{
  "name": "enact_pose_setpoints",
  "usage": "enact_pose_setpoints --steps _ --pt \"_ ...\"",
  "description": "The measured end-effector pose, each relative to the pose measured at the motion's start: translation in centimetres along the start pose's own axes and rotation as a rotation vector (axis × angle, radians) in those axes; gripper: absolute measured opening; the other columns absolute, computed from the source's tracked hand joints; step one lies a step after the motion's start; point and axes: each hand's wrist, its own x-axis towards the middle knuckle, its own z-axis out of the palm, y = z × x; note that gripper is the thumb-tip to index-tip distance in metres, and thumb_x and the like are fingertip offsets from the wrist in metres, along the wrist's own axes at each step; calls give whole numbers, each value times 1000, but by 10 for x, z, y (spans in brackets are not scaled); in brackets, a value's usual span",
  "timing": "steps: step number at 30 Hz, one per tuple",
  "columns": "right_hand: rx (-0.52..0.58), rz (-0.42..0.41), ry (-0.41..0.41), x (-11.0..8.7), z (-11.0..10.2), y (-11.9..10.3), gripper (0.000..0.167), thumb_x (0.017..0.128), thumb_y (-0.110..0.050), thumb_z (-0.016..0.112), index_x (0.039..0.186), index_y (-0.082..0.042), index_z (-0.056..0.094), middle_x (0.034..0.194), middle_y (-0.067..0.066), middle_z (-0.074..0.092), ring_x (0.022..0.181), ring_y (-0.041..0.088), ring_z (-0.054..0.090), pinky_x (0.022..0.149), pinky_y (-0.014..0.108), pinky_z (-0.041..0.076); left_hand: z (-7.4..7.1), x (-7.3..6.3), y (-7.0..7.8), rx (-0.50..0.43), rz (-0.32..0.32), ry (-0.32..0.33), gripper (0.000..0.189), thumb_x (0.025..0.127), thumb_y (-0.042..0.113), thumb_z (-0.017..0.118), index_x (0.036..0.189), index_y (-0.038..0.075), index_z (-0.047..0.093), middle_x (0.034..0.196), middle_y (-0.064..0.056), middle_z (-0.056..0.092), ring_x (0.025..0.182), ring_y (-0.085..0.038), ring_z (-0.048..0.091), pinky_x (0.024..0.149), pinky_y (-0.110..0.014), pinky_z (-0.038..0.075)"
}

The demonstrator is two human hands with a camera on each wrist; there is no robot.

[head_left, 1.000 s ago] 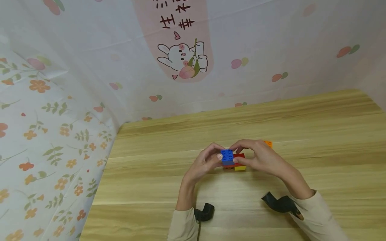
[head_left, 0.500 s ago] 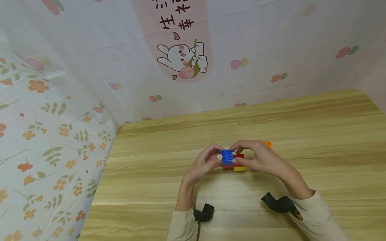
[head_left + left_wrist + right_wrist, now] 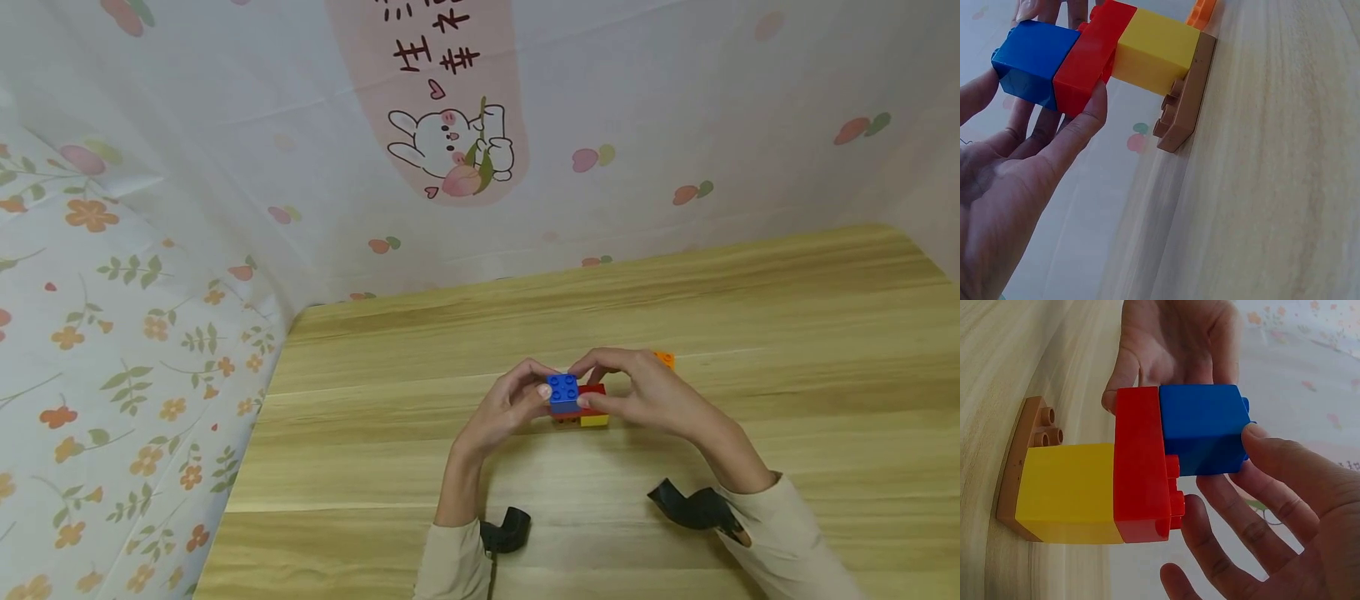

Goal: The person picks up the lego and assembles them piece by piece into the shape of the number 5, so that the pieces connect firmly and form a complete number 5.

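Observation:
A stack of toy bricks stands on the table. At its base is a brown brick (image 3: pixel 1188 100) with a few bare studs. The yellow brick (image 3: pixel 1066 490) sits on it, and across that lies a red brick (image 3: pixel 1139 462), its left end overhanging. A blue brick (image 3: pixel 563 392) is seated on the overhanging end. My left hand (image 3: pixel 504 410) grips the blue brick from the left, thumb at its corner and one finger under the red brick. From the right, my right hand (image 3: pixel 654 393) holds the blue brick too, thumb at its top edge, fingers behind it.
Behind my right hand lies an orange brick (image 3: pixel 664 359), partly hidden. Black curved mounts (image 3: pixel 507 530) sit at both wrists. The wooden table (image 3: pixel 360 467) ends at a printed cloth (image 3: pixel 615 100) at the back and a flowered cloth (image 3: pixel 150 350) on the left.

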Motion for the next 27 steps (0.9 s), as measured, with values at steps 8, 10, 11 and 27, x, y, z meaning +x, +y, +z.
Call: enact_pose_setpoints --steps 8,10,11,27 --pt "-26 -10 9 0 -1 -2 25 80 -12 73 103 -15 65 100 -7 64 96 22 58 81 43 49 1 0 4 7 -12 3 30 98 10 43 120 -10 41 118 -20 49 104 -22 54 90 -49 45" --pt "-26 -14 9 0 -1 -2 25 80 -11 74 103 -15 65 100 -7 63 98 22 58 82 44 49 1 0 4 6 -11 4 29 98 8 42 120 -10 41 118 -21 48 105 -22 54 90 -50 45" --pt "-26 -15 10 0 -1 -2 25 80 -11 74 103 -15 65 100 -7 64 98 23 58 82 44 49 1 0 4 9 -11 3 28 98 7 42 120 -10 41 118 -21 48 105 -22 53 90 -50 45" --pt "52 48 -36 -3 -5 3 26 85 -18 69 110 -16 64 106 -5 62 101 26 55 85 51 45 2 -1 3 13 -7 -6 29 99 12 43 120 -7 41 118 -19 47 106 -24 53 91 -49 45"
